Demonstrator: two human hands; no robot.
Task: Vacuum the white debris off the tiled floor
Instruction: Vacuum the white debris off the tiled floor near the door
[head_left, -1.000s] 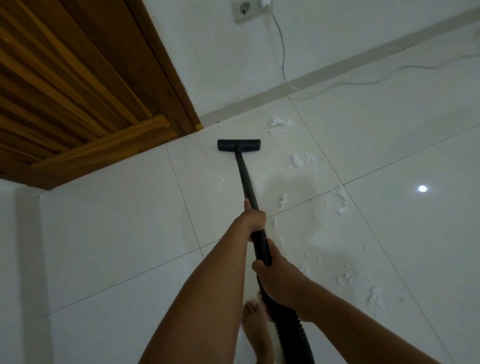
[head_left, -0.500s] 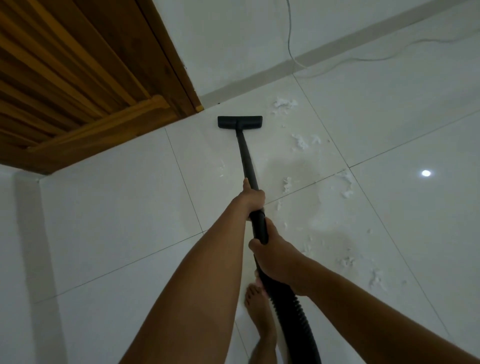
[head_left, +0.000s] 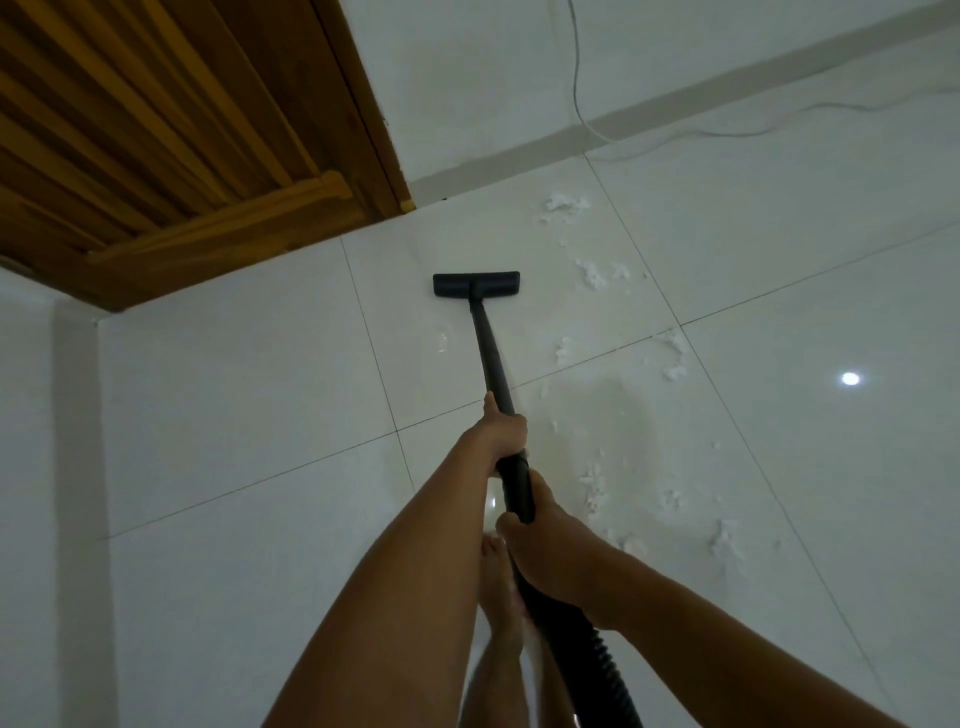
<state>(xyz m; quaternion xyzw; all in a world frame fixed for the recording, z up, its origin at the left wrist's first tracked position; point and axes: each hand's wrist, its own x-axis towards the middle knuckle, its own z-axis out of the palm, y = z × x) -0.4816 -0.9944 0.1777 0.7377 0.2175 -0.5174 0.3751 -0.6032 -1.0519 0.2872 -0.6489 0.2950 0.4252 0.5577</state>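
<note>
Tripping looked the nearest risk: the hose ran down close beside a bare foot, and a step back could have caught it. The right hand was wrapped round the hose end and the left hand was curled round the wand just ahead, so both were full and neither could steady a stumble. Farther out, the nozzle sat flat on bare floor, with nearly all the debris off to its right. Straight strokes along this line would likely have missed most of it, and a fast sideways sweep might have scattered the light fluff rather than lifted it. Farthest, a thin cable lay loose by the wall; the nozzle could have snagged or sucked it there.

Debris lay right of both hands: the nearest clumps beside the right hand, more past the left, and the last pile beyond the nozzle, near the wall.
</note>
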